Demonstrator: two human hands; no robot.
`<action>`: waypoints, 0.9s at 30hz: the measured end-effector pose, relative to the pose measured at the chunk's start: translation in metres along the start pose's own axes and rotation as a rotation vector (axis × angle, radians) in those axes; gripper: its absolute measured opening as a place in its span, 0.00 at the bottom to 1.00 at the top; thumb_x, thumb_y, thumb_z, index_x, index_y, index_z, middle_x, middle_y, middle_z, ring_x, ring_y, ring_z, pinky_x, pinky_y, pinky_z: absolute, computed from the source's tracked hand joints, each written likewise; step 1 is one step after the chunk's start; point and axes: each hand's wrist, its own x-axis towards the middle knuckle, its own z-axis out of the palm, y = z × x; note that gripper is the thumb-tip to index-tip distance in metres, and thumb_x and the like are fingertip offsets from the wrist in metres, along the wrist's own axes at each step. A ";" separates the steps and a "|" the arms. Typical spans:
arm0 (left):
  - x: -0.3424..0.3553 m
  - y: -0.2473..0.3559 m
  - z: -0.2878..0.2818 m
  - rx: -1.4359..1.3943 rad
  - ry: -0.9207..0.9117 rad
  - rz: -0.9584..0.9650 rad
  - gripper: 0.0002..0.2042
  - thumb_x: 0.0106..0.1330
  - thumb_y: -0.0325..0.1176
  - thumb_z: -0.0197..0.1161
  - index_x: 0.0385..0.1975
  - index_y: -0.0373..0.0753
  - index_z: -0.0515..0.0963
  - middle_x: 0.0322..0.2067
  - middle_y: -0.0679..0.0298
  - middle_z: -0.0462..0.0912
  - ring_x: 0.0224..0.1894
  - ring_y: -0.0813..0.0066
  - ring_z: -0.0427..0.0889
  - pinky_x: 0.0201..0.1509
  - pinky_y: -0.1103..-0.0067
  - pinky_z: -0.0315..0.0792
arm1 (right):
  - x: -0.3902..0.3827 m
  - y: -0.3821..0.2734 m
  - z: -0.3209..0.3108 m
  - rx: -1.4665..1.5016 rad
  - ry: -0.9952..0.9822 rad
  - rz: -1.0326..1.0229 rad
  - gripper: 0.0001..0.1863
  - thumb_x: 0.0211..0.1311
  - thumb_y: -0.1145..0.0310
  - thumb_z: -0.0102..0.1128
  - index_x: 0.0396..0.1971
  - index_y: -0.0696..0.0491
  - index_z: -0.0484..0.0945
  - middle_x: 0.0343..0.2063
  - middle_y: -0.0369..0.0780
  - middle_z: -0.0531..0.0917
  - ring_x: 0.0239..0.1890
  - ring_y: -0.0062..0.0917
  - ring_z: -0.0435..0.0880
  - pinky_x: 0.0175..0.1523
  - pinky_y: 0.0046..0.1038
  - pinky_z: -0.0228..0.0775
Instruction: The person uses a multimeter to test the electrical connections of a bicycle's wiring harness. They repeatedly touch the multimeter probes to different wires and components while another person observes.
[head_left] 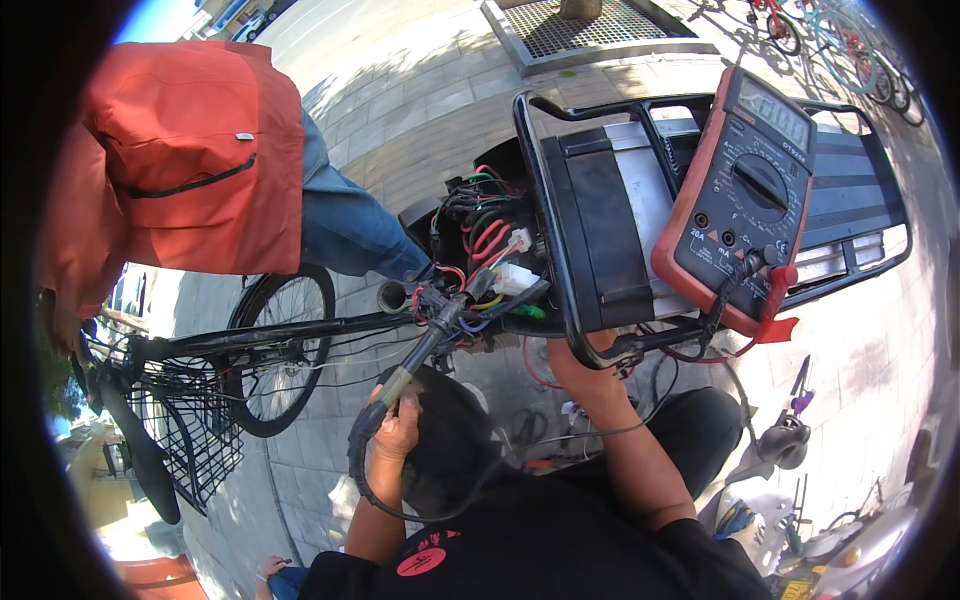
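Note:
My left hand (pixel 398 428) is closed around a long tool with a grey shaft and a black, cord-trailing end (pixel 408 362). The tool's far end lies against a bundle of coloured wires (pixel 490 235) and a white plug connector (pixel 515 280) at the electric bike's frame. Beneath the edge of the black rear rack (pixel 570 300), my right hand (pixel 585 380) reaches in, its fingers mostly hidden by the rack tube. A red and grey multimeter (pixel 745 190) rests on the rack above a black and silver battery box (pixel 610 220), with red and black leads plugged in.
A person in a red jacket (pixel 200 160) stands at the left over the bike's front wheel (pixel 290 350) and wire basket (pixel 185 420). Another person's hand (pixel 272 567) shows at lower left. Tools (pixel 785 440) and a white container (pixel 755 510) lie at lower right on the paving.

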 end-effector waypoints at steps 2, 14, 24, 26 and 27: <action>-0.004 0.000 -0.002 -0.043 0.007 -0.034 0.15 0.80 0.37 0.60 0.35 0.33 0.86 0.20 0.65 0.82 0.26 0.72 0.79 0.37 0.72 0.71 | 0.000 -0.001 -0.003 0.120 -0.060 0.080 0.14 0.68 0.75 0.68 0.53 0.57 0.86 0.47 0.51 0.89 0.49 0.49 0.89 0.55 0.46 0.81; 0.001 0.007 -0.001 -0.159 -0.053 -0.121 0.12 0.81 0.35 0.62 0.39 0.32 0.85 0.24 0.64 0.82 0.27 0.79 0.77 0.33 0.78 0.69 | -0.002 0.001 0.011 0.322 -0.089 0.221 0.17 0.74 0.66 0.66 0.56 0.58 0.85 0.54 0.48 0.87 0.55 0.43 0.86 0.62 0.45 0.77; 0.002 0.002 -0.004 -0.024 -0.052 -0.091 0.13 0.79 0.36 0.62 0.35 0.35 0.87 0.21 0.64 0.83 0.25 0.69 0.79 0.37 0.70 0.69 | -0.016 0.007 0.011 -0.144 -0.087 -0.108 0.15 0.66 0.76 0.63 0.52 0.57 0.86 0.45 0.47 0.87 0.45 0.48 0.86 0.50 0.46 0.79; 0.001 0.001 -0.003 -0.021 -0.036 -0.083 0.13 0.79 0.37 0.62 0.34 0.35 0.87 0.21 0.65 0.83 0.26 0.69 0.80 0.37 0.70 0.69 | -0.013 0.007 0.012 -0.033 -0.018 -0.099 0.14 0.65 0.79 0.62 0.49 0.57 0.86 0.42 0.47 0.87 0.42 0.49 0.86 0.47 0.46 0.79; 0.001 0.001 -0.002 -0.019 -0.025 -0.078 0.13 0.79 0.37 0.62 0.34 0.36 0.87 0.21 0.65 0.83 0.26 0.69 0.80 0.37 0.70 0.69 | -0.009 0.005 0.009 0.039 -0.004 -0.058 0.13 0.65 0.79 0.62 0.48 0.57 0.87 0.40 0.47 0.87 0.41 0.49 0.86 0.45 0.45 0.79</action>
